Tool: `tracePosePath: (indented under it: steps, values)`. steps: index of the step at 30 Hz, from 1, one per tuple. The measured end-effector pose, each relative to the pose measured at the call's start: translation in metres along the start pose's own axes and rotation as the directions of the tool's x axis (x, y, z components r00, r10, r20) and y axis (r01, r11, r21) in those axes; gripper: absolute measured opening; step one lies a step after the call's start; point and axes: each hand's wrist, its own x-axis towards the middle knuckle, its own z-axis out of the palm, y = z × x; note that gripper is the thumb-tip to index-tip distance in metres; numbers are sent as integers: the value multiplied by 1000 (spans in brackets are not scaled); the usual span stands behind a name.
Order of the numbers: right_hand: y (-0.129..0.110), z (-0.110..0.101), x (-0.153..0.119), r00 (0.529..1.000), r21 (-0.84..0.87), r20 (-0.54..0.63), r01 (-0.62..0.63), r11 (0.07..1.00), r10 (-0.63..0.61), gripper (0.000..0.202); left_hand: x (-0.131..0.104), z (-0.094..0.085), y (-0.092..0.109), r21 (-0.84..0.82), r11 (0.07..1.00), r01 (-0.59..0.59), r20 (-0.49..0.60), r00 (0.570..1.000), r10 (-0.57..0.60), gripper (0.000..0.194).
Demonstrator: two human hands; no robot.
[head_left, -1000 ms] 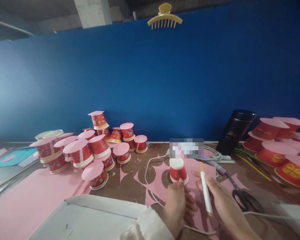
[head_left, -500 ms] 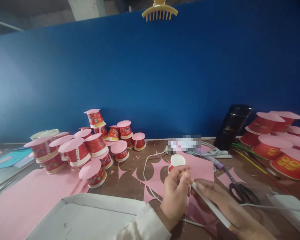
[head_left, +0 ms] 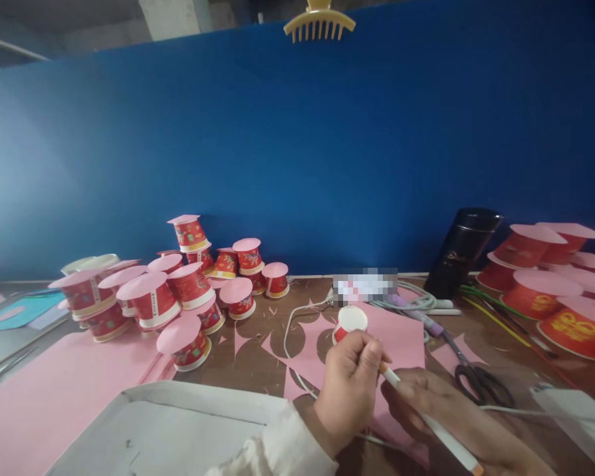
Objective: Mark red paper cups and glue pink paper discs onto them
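My left hand (head_left: 350, 390) is closed in a pinch around the orange tip end of a thin white stick (head_left: 439, 433), in front of a red paper cup (head_left: 351, 320) with its white side up. My right hand (head_left: 441, 413) has its fingers wrapped round the same stick, just right of my left hand. The stick slants down to the right and has orange at both ends. Cut pink paper (head_left: 396, 337) lies beneath and behind both hands.
Stacked red cups with pink discs (head_left: 149, 301) stand left, and more (head_left: 543, 291) at right. A black bottle (head_left: 463, 254), scissors (head_left: 480, 383), a white cable (head_left: 288, 330) and a white box lid (head_left: 193, 430) lie around. A blue partition (head_left: 297, 145) rises behind.
The stick has shifted slightly down and right with my right hand. My left hand's fingers have curled in more tightly at its tip.
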Motion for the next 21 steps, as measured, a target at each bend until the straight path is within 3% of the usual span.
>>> tracePosePath:
  steps: [5, 8, 10, 12, 15, 19, 21]
  values:
    - [-1, -6, -6, 997, -53, 78, -10, 999, 14, 56, 12, -13, 4, -71, 997, 25, -54, 998, -28, 44]
    - [-4, -10, -15, 1000, -64, 21, 11, 998, -10, 52, 29, -33, 16, -128, 992, 7, -383, 922, -56, 43]
    - [-3, -11, -13, 993, 46, -95, 70, 996, -66, 51, 38, -43, 23, -172, 985, -23, -457, 888, -59, 41]
    - [0, -11, -4, 988, 101, -126, 104, 989, -91, 54, 43, -46, 23, -152, 988, -15, -447, 893, -56, 38]
    - [7, -12, 12, 959, 273, -268, 171, 947, -96, 52, 46, -45, 12, -128, 991, 23, -430, 899, -77, 41]
    - [14, -14, 22, 869, 398, -493, 181, 899, 44, 46, 45, -48, -11, -56, 987, 154, -418, 894, -163, 67]
    - [17, -12, 25, 831, 372, -553, 184, 910, 58, 46, 44, -51, -20, 82, 980, 179, -402, 906, -132, 70]
